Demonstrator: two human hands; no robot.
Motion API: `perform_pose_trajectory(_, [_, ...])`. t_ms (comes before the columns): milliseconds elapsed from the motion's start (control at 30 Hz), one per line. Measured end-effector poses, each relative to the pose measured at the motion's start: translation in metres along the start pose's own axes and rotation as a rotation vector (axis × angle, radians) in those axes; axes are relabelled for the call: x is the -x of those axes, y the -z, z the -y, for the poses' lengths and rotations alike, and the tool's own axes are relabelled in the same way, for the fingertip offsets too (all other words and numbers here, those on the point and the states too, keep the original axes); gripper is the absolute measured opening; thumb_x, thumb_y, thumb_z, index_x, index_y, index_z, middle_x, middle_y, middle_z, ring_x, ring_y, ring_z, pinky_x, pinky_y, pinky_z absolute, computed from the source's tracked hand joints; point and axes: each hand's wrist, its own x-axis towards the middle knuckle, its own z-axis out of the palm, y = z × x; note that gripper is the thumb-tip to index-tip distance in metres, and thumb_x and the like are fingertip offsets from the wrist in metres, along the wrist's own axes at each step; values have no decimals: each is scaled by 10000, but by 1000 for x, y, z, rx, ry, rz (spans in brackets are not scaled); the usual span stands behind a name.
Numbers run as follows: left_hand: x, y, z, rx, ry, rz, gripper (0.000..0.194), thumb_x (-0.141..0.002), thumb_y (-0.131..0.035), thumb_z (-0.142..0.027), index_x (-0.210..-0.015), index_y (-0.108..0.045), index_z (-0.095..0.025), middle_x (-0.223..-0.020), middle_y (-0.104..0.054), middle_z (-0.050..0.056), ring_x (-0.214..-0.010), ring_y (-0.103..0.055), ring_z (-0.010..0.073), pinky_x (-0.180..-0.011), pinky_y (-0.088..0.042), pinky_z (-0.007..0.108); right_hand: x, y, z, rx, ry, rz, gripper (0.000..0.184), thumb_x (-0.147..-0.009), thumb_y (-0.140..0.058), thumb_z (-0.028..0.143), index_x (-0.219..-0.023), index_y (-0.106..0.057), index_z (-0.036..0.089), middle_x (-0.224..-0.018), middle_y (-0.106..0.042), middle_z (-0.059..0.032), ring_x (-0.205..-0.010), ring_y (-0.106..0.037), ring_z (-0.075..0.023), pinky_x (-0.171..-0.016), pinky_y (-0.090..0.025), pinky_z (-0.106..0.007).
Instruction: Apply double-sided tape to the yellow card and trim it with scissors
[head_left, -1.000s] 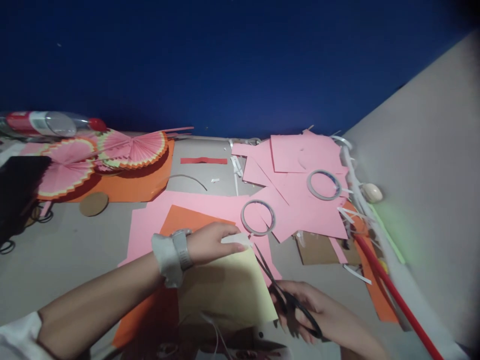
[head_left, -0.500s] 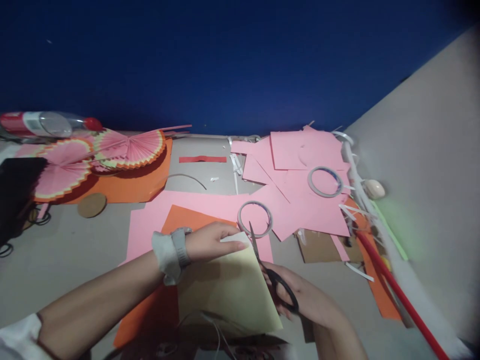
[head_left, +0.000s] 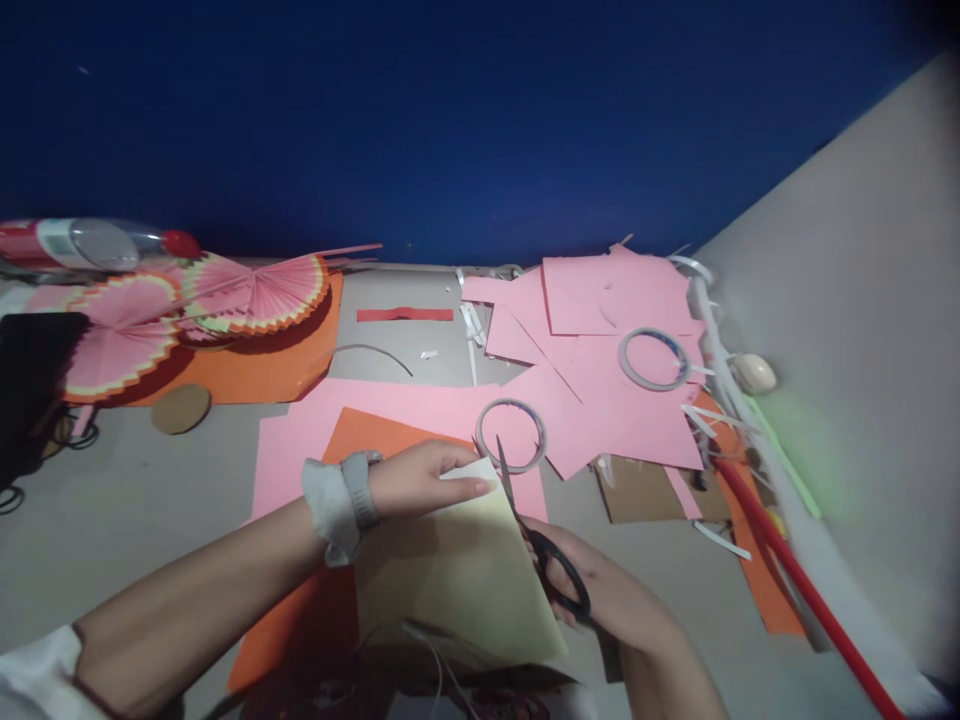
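Note:
My left hand (head_left: 420,480) presses flat on the far corner of a pale yellow paper sheet (head_left: 457,580); a grey watch sits on that wrist. Black-handled scissors (head_left: 536,540) are held in my right hand (head_left: 600,590), their blades pointing away along the sheet's right edge, tips close to my left fingertips. The yellow sheet lies over an orange sheet (head_left: 330,600) and a pink sheet (head_left: 390,410). A tape ring (head_left: 511,435) rests just beyond the scissor tips.
Pink paper pieces (head_left: 600,380) with a second tape ring (head_left: 654,358) lie at the right. Folded pink paper fans (head_left: 187,305) sit on orange paper at the left, a plastic bottle (head_left: 90,240) behind them. A red rod (head_left: 795,580) runs along the right wall.
My right hand brought the scissors up from the lower right to the yellow sheet's right edge, blades now pointing away. My left hand stayed on the sheet.

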Motion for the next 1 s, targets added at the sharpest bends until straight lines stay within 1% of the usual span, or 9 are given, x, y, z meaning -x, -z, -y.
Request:
perform_pose_trajectory(167, [-1,0,1,15,-7,-3,345,-861,-445,-452,-723,-419,-137,-681,-352,-24,-623,-329,76,-547,-281,185,-1,-3,5,-42,17,-6,392,-859,-459,532,-866,-448,140,-643,-369,29,-499,-276,-45,-430,-244,-159])
perform_pose_trajectory(267, [-1,0,1,28,-10,-8,349,-859,-448,-457,-723,-416,-138,-680,-357,-26,-619,-333,75,-551,-285,184,0,-6,8,-40,22,-60,407,-829,-501,540,-868,-481,136,-596,-352,40,-483,-278,-48,-420,-234,-159])
perform_pose_trajectory(367, [-1,0,1,38,-9,-6,354,-858,-449,-465,-727,-419,-137,-676,-352,-29,-614,-328,75,-552,-283,186,0,-7,7,-60,29,-97,390,-812,-531,521,-881,-521,137,-535,-304,61,-441,-228,-41,-402,-215,-155])
perform_pose_trajectory(433, [-2,0,1,41,-9,-2,354,-859,-449,-465,-728,-422,-136,-675,-352,-29,-614,-328,75,-553,-280,188,0,-7,5,-78,7,-105,363,-806,-547,490,-910,-542,142,-544,-319,58,-441,-216,-41,-400,-210,-153])
perform_pose_trajectory(500, [-2,1,2,40,-12,-3,356,-859,-452,-464,-723,-418,-136,-675,-350,-29,-615,-326,75,-555,-277,189,0,-6,3,-70,-33,-114,376,-796,-559,478,-977,-562,149,-586,-376,39,-467,-253,-51,-411,-221,-155])
perform_pose_trajectory(567, [-2,1,2,40,-15,-3,358,-859,-454,-464,-719,-414,-137,-675,-345,-30,-615,-322,75,-554,-274,191,0,-5,1,-35,-55,-136,433,-785,-562,497,-1054,-570,157,-647,-439,8,-515,-308,-72,-433,-253,-161])
perform_pose_trajectory(700, [-2,1,2,32,-18,-8,357,-860,-455,-462,-723,-420,-135,-680,-340,-30,-622,-320,76,-562,-275,192,0,-3,1,48,9,-161,482,-784,-546,538,-1085,-586,164,-766,-505,-41,-657,-406,-125,-547,-361,-194])
perform_pose_trajectory(833, [-3,1,2,33,-20,-6,351,-862,-453,-461,-748,-447,-129,-693,-360,-25,-634,-336,79,-574,-284,195,1,-4,2,37,34,-157,442,-792,-543,501,-1082,-580,170,-803,-505,-47,-729,-422,-151,-613,-379,-215])
perform_pose_trajectory(1000, [-3,2,2,33,-33,-9,354,-861,-455,-459,-725,-428,-133,-682,-346,-30,-623,-325,77,-569,-280,198,-2,-5,1,-17,50,-118,290,-802,-528,339,-1028,-569,162,-741,-442,-15,-662,-365,-123,-592,-340,-210])
